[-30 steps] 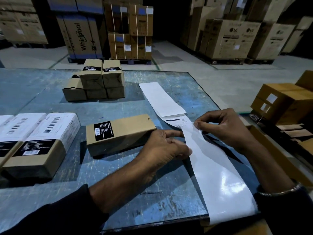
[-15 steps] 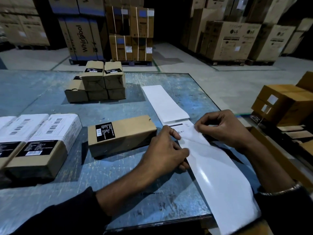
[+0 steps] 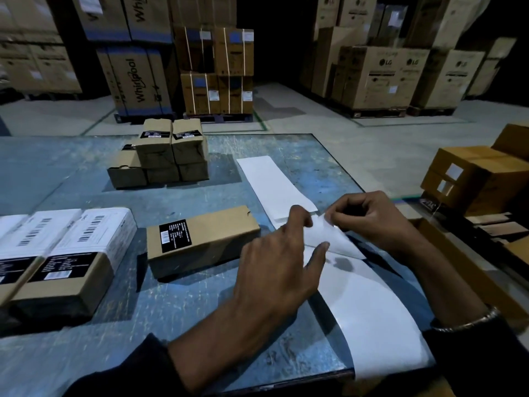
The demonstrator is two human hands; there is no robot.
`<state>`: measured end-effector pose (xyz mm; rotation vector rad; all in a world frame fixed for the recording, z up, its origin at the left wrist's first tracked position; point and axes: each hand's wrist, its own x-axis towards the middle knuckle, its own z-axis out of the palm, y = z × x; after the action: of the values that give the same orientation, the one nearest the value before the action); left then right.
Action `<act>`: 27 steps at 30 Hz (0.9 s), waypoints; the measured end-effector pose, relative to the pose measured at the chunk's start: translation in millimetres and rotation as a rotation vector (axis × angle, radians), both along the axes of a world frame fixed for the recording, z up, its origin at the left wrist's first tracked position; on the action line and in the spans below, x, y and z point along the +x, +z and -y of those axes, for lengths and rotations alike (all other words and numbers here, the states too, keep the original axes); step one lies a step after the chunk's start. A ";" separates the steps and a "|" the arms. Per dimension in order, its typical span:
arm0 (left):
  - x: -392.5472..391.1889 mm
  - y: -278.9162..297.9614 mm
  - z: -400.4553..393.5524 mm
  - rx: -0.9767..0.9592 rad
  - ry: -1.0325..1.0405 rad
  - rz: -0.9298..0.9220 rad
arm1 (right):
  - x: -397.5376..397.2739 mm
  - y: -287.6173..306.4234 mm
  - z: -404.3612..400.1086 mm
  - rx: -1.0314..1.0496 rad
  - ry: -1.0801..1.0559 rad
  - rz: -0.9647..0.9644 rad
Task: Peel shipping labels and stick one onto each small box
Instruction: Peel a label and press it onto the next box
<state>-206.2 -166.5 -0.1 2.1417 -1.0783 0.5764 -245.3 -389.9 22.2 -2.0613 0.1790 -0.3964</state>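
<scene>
Label corner has lifted; right hand pinches it, left hand flat on lengthwise strip.

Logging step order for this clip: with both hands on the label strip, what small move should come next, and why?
Probably keep peeling: the right hand pinches the label's lifted corner, the left hand presses the backing strip down, and the nearest box is still unlabelled.

On the scratched blue metal surface we see a single brown cardboard box just left of the long white label strip. Two labelled cardboard boxes lie further left, a stack of small brown boxes behind, and larger cartons off its right edge.
</scene>
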 end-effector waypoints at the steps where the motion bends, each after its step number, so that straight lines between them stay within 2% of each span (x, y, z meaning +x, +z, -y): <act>1: -0.6 3.6 3.3 -0.030 -0.032 0.023 | -2.3 1.6 -0.9 0.018 0.053 -0.014; 3: 4.6 8.2 11.3 0.010 -0.099 -0.076 | -5.2 2.9 -0.7 0.049 0.114 -0.011; 7: 21.7 8.8 25.0 0.217 -0.187 -0.488 | -5.7 1.5 2.8 0.108 0.145 -0.006; 11: 33.5 -1.7 31.7 0.356 -0.138 -0.680 | 1.0 -1.2 11.0 0.128 -0.019 0.088; 19: 33.3 -7.2 31.1 0.345 -0.095 -0.703 | 17.6 -3.5 36.5 0.084 -0.378 0.136; 27: 29.8 -2.7 29.6 0.449 -0.069 -0.686 | 40.0 4.6 59.5 0.016 -0.523 0.086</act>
<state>-176.5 -196.1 -2.9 2.3801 -0.9256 -0.4642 -205.3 -449.4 26.8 -1.9591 0.6725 -0.7955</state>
